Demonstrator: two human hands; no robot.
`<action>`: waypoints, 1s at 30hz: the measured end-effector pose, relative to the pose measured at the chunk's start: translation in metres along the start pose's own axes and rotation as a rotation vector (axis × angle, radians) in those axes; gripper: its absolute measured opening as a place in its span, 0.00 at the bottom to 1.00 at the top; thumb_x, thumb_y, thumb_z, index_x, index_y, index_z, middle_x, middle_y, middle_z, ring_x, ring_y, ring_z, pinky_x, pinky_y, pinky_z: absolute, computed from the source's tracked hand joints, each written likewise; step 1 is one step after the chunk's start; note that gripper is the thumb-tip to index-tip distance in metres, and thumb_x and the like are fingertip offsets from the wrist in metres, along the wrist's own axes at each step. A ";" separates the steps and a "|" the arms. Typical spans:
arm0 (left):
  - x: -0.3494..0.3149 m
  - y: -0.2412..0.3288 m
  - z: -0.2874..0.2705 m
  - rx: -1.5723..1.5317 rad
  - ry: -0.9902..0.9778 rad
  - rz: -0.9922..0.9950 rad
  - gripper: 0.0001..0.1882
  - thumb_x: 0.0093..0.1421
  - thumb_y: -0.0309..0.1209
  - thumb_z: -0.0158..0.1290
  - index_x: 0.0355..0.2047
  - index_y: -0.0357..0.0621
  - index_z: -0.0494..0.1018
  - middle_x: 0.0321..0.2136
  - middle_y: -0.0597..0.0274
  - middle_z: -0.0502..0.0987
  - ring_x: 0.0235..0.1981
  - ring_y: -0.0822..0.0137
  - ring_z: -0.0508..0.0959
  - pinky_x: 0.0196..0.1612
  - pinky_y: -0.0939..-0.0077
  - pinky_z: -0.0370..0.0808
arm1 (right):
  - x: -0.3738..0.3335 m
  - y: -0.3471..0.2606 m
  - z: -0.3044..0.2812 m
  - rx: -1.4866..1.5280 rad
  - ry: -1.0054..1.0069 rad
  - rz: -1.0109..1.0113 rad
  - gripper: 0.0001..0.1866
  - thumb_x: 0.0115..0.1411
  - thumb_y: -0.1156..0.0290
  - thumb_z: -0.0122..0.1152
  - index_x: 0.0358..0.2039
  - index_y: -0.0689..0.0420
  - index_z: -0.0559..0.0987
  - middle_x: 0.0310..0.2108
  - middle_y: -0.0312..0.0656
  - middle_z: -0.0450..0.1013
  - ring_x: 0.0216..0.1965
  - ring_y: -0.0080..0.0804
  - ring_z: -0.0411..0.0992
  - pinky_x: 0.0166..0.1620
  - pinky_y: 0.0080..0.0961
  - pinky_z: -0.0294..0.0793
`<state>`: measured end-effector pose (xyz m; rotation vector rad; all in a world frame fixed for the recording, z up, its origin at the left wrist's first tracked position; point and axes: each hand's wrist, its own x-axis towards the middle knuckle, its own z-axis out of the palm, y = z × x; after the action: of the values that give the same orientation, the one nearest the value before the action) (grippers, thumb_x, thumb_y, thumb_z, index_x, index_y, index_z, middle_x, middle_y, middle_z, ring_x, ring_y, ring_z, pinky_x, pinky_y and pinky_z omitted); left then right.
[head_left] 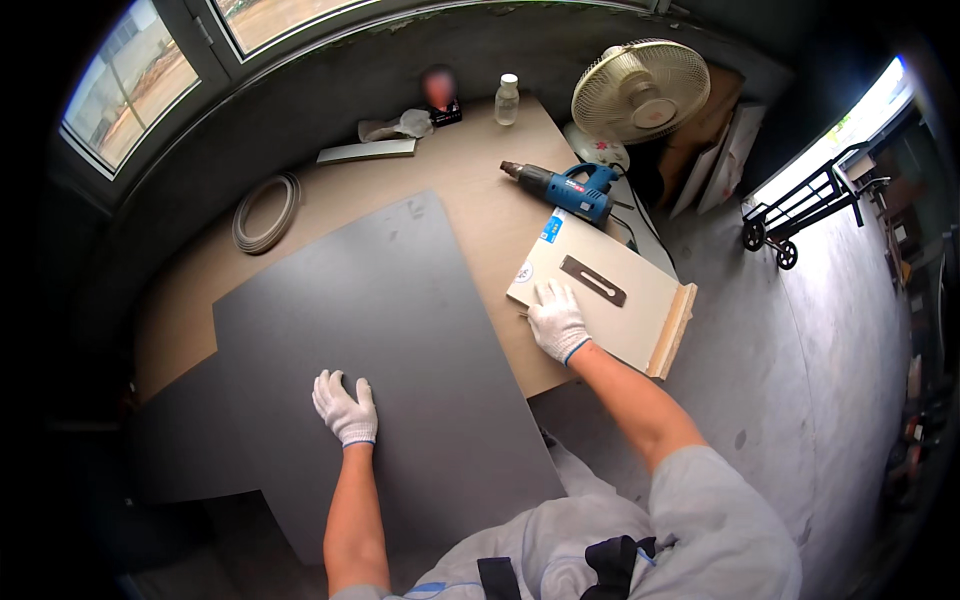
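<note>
My left hand (346,407), in a white knit glove, lies with fingers spread on a large dark grey sheet (350,290) with a stepped outline. The sheet covers much of the wooden tabletop and reaches out over its near edge. At the left edge of a small cream board (610,265), my gloved right hand (559,320) has its fingers bent in. A thin tip sticks out beside them; the rest of that thing is hidden. On the board lies a dark flat metal plate with a keyhole slot (594,281). A pale wooden strip (672,332) runs along the board's right end.
A blue heat gun (562,188) lies beyond the board. A fan (642,92), a bottle (507,100), a coil of edging strip (266,214) and a flat pale bar (367,151) are around the wooden tabletop (480,160). A hand cart (805,205) stands on the floor at right.
</note>
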<state>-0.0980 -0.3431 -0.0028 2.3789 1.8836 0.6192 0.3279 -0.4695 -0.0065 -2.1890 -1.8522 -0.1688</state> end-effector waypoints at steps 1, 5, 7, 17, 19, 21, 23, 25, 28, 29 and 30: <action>0.000 -0.002 0.000 -0.002 0.000 -0.003 0.28 0.65 0.43 0.62 0.58 0.36 0.74 0.66 0.42 0.70 0.71 0.41 0.65 0.75 0.45 0.59 | 0.003 -0.003 -0.002 0.015 -0.023 0.015 0.09 0.59 0.66 0.65 0.33 0.59 0.86 0.63 0.60 0.72 0.65 0.62 0.67 0.68 0.61 0.63; 0.004 -0.007 0.000 0.034 -0.003 -0.003 0.30 0.65 0.44 0.61 0.60 0.37 0.73 0.68 0.44 0.69 0.73 0.42 0.63 0.76 0.44 0.55 | 0.021 -0.009 -0.025 0.237 -0.166 0.160 0.11 0.61 0.65 0.65 0.36 0.60 0.86 0.60 0.55 0.75 0.63 0.56 0.71 0.67 0.48 0.68; 0.012 -0.010 0.002 0.049 -0.037 -0.015 0.32 0.64 0.45 0.61 0.62 0.37 0.71 0.69 0.46 0.67 0.74 0.44 0.60 0.78 0.43 0.51 | 0.031 -0.007 -0.032 0.420 -0.186 0.329 0.12 0.62 0.64 0.64 0.37 0.59 0.86 0.58 0.54 0.77 0.60 0.54 0.74 0.65 0.43 0.71; 0.014 -0.018 0.018 0.008 -0.032 -0.039 0.32 0.64 0.44 0.61 0.62 0.38 0.71 0.70 0.47 0.67 0.75 0.45 0.60 0.78 0.42 0.51 | 0.020 0.175 -0.059 0.577 0.210 0.949 0.17 0.58 0.64 0.69 0.42 0.62 0.89 0.35 0.45 0.86 0.37 0.33 0.82 0.45 0.31 0.79; 0.014 -0.025 0.012 0.016 -0.021 -0.048 0.32 0.64 0.44 0.61 0.62 0.38 0.71 0.70 0.47 0.67 0.75 0.45 0.60 0.78 0.42 0.51 | -0.016 0.176 -0.071 0.602 0.223 0.995 0.19 0.57 0.62 0.70 0.42 0.64 0.88 0.38 0.46 0.86 0.40 0.33 0.82 0.49 0.28 0.78; 0.011 -0.023 0.012 0.014 -0.024 -0.052 0.31 0.64 0.44 0.61 0.62 0.37 0.71 0.70 0.47 0.67 0.75 0.45 0.60 0.78 0.42 0.52 | -0.069 0.192 -0.075 0.551 0.392 1.104 0.18 0.56 0.63 0.71 0.39 0.66 0.87 0.34 0.50 0.84 0.40 0.38 0.81 0.48 0.33 0.78; 0.012 -0.016 0.017 0.002 -0.023 -0.043 0.31 0.64 0.44 0.61 0.62 0.37 0.71 0.69 0.47 0.67 0.75 0.45 0.61 0.78 0.42 0.52 | -0.139 0.226 -0.079 0.413 0.304 1.214 0.13 0.56 0.67 0.69 0.36 0.66 0.87 0.41 0.47 0.83 0.39 0.40 0.81 0.46 0.34 0.79; 0.012 -0.021 0.010 0.025 -0.017 -0.042 0.31 0.64 0.44 0.61 0.62 0.37 0.71 0.69 0.46 0.68 0.75 0.44 0.61 0.78 0.42 0.52 | -0.161 0.194 -0.075 0.818 0.318 1.364 0.10 0.60 0.70 0.68 0.37 0.65 0.85 0.42 0.47 0.83 0.39 0.41 0.82 0.45 0.36 0.81; 0.012 -0.019 0.012 0.027 -0.006 -0.029 0.31 0.64 0.43 0.61 0.62 0.37 0.72 0.69 0.46 0.68 0.74 0.44 0.61 0.78 0.42 0.53 | -0.173 0.181 -0.068 1.412 0.482 1.412 0.11 0.65 0.74 0.65 0.45 0.67 0.84 0.39 0.47 0.83 0.38 0.41 0.82 0.45 0.40 0.83; 0.011 -0.018 0.014 0.027 -0.003 -0.025 0.31 0.64 0.43 0.62 0.62 0.37 0.72 0.69 0.46 0.68 0.74 0.44 0.61 0.78 0.42 0.53 | -0.170 0.185 -0.066 1.263 0.419 1.384 0.12 0.65 0.75 0.65 0.45 0.69 0.83 0.39 0.47 0.83 0.38 0.40 0.82 0.45 0.39 0.83; 0.011 -0.018 0.015 0.022 -0.002 -0.026 0.31 0.64 0.43 0.62 0.61 0.37 0.72 0.69 0.46 0.68 0.74 0.44 0.61 0.78 0.42 0.53 | -0.162 0.187 -0.062 1.223 0.409 1.408 0.12 0.66 0.75 0.63 0.47 0.68 0.82 0.40 0.48 0.83 0.39 0.43 0.83 0.46 0.41 0.83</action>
<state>-0.1078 -0.3252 -0.0190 2.3635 1.9278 0.5974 0.4881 -0.6677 -0.0133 -1.7039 0.1804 0.5728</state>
